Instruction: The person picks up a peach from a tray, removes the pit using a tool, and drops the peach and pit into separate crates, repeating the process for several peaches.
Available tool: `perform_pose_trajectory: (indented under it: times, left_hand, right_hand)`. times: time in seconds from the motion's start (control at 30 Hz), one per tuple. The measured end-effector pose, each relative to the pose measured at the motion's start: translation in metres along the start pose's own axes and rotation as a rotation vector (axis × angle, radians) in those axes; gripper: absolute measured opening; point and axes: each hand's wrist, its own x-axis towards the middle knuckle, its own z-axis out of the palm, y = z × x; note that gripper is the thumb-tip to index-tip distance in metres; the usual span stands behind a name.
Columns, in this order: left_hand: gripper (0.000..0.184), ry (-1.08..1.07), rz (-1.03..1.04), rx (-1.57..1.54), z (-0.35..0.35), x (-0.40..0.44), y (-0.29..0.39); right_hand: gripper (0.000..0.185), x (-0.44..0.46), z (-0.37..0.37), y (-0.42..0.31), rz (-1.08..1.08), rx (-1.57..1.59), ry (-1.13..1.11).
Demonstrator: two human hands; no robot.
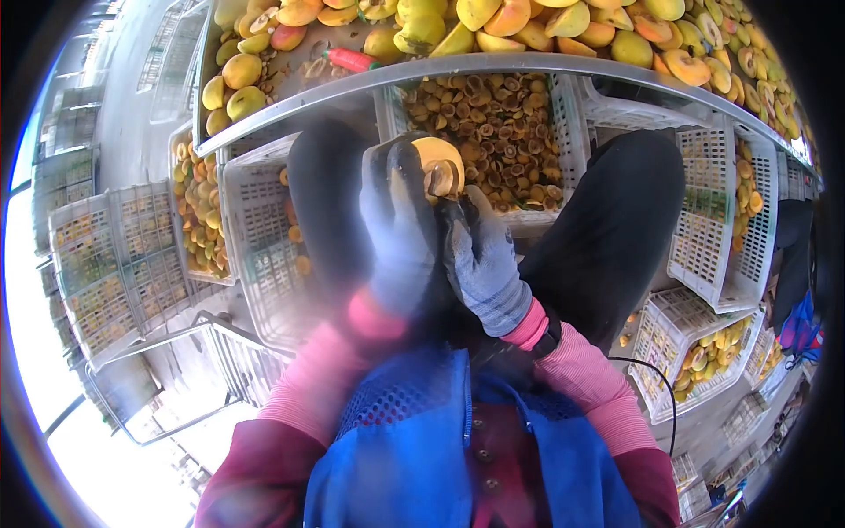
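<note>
My left hand [398,211], in a grey-blue glove with dark fingertips, is closed around a halved peach [443,157]. The yellow cut face and its brown centre point toward my right hand. My right hand [487,264], gloved alike, is closed just below the fruit. From its fingers a small curved pitting knife [459,182] seems to reach the peach's centre; its handle is hidden in the glove. Both hands are together between my knees, over a crate of brown peach pits [493,114].
A metal-edged table [440,66] stands ahead, heaped with peach halves [519,26]. On it lies a red-handled tool [352,60]. White plastic crates [264,238] with fruit flank my legs, with another crate [647,352] to the right. A metal frame [220,352] stands left.
</note>
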Motion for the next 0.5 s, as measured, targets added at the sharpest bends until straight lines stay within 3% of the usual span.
perform_pose_trajectory:
  times: [0.13,0.27,0.5]
  left_hand:
    - [0.021,0.047,0.016,-0.107,0.002,-0.001,0.004]
    - [0.02,-0.028,0.11,-0.007,-0.003,-0.001,-0.01]
    - [0.016,-0.214,0.072,0.145,-0.01,0.004,-0.004]
  right_hand:
    - [0.05,0.004,0.001,-0.011,0.073,-0.105,-0.024]
    - [0.03,0.005,0.004,-0.001,-0.11,-0.183,0.104]
    - [0.04,0.008,-0.007,0.019,-0.038,-0.052,-0.052]
